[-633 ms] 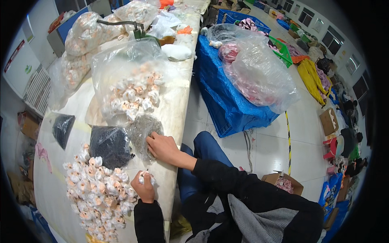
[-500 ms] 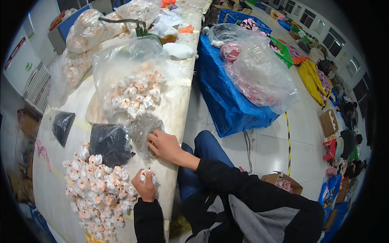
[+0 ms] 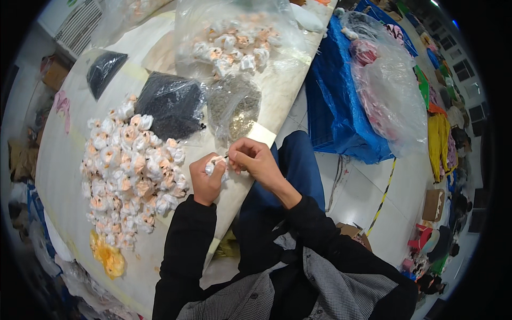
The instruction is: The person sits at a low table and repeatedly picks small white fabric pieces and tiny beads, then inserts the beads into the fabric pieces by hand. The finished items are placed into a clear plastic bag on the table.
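My left hand (image 3: 205, 181) is closed round a small white and peach stuffed fabric piece (image 3: 217, 161), held over the table's near edge. My right hand (image 3: 258, 163) meets it from the right, thumb and finger pinched together at the piece. A tiny dark thing shows at those fingertips, too small to name. Just beyond my hands lies an open clear bag of small greyish and gold parts (image 3: 237, 109). Beside it rests a clear bag full of tiny black pieces (image 3: 169, 104). A large heap of similar white and peach pieces (image 3: 130, 170) spreads left of my left hand.
A big clear bag with more fabric pieces (image 3: 234, 45) stands farther back on the table (image 3: 74, 186). Another bag of black pieces (image 3: 106, 72) and a yellow item (image 3: 108, 256) lie leftward. To the right stands a blue-covered crate (image 3: 333, 106) under plastic bags.
My right hand has left the bag of greyish parts and come back to the fabric piece in my left hand, fingertips now pinched there. The view has shifted, too.
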